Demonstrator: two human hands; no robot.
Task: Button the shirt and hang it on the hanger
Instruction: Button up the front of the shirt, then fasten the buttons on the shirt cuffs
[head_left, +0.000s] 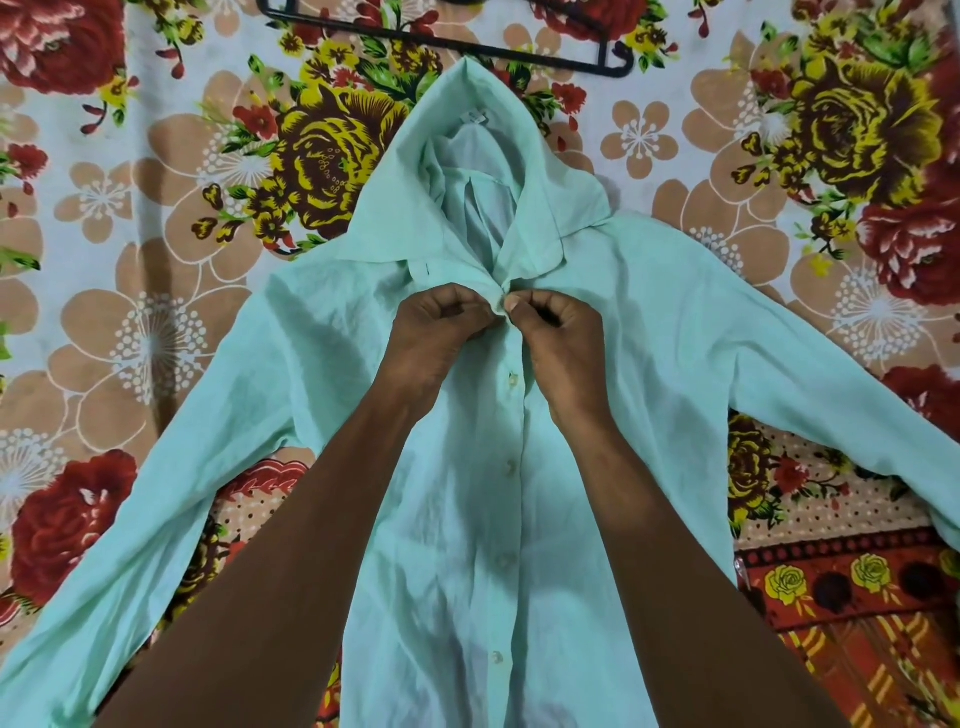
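Soft, even indoor light falls on the pale green shirt, with only faint shadows in its creases and no glare. Around the shirt, the floral bedsheet bows outward, seemingly from wide-angle distortion; focus looks slightly soft throughout.

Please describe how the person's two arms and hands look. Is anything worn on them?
Both forearms are bare up to the frame's edge: no sleeves, watch or bracelets show. The left hand and right hand wear no gloves, and no rings are visible. One short, unpainted thumbnail shows on the right hand.
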